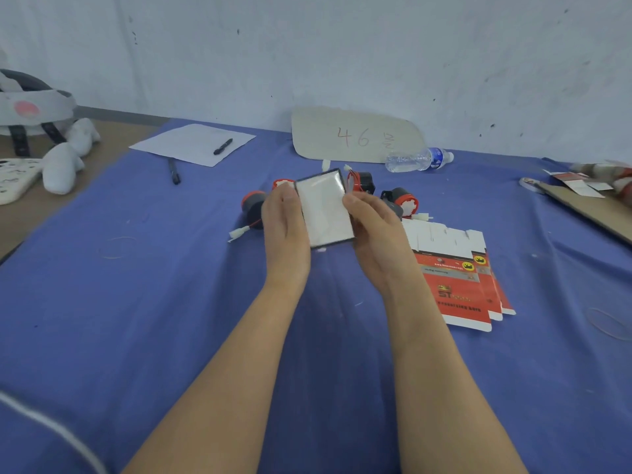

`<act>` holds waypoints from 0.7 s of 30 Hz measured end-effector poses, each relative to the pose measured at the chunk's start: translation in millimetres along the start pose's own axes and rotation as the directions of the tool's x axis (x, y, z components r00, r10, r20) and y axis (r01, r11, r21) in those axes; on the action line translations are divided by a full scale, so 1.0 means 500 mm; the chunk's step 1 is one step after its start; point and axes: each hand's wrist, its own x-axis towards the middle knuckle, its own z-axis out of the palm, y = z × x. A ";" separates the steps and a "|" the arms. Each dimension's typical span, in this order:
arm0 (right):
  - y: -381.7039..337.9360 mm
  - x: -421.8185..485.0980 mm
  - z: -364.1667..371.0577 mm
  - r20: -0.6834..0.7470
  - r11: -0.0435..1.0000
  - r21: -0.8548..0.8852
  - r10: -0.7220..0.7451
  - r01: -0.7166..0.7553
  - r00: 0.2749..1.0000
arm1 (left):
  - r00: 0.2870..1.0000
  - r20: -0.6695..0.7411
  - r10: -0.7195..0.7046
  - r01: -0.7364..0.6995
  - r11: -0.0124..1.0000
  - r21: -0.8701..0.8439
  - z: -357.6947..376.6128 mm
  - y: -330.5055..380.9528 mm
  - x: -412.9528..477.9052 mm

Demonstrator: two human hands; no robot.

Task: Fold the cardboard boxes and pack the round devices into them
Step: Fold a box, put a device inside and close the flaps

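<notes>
**First box in folding, nothing packed yet**

The left hand and the right hand hold one cardboard box above the desk. Each grip is clamped on one side edge, and the white face of the box is turned to the camera. It seems half shaped and not closed. The round devices lie loose just behind the hands, none in a box. The flat boxes wait in a stack at the near right, so I judge most of the work is left.
</notes>
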 end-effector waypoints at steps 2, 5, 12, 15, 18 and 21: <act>-0.003 -0.003 0.011 -0.103 0.962 -0.210 -0.196 0.171 0.975 | 0.994 -0.046 0.100 -0.095 0.989 0.111 -0.007 -0.007 0.000; -0.008 -0.011 0.039 0.013 0.824 -0.428 -0.406 0.372 0.914 | 0.995 0.073 0.069 -0.069 0.998 -0.004 -0.009 -0.003 -0.004; 0.022 -0.020 0.067 0.145 0.448 -0.837 -0.371 0.314 0.917 | 0.968 0.231 -0.095 0.166 0.937 -0.309 0.005 0.002 0.007; 0.024 -0.020 0.067 0.146 0.331 -0.912 -0.291 0.242 0.946 | 0.972 0.213 -0.100 0.149 0.963 -0.225 -0.003 -0.014 0.012; 0.022 -0.023 0.065 0.180 0.253 -0.937 -0.236 0.239 0.955 | 0.965 0.204 -0.162 0.192 0.972 -0.137 -0.018 -0.023 0.016; 0.017 -0.019 0.058 0.198 0.239 -0.945 -0.122 0.223 0.973 | 0.946 0.224 -0.236 0.236 0.971 0.027 -0.026 -0.029 0.020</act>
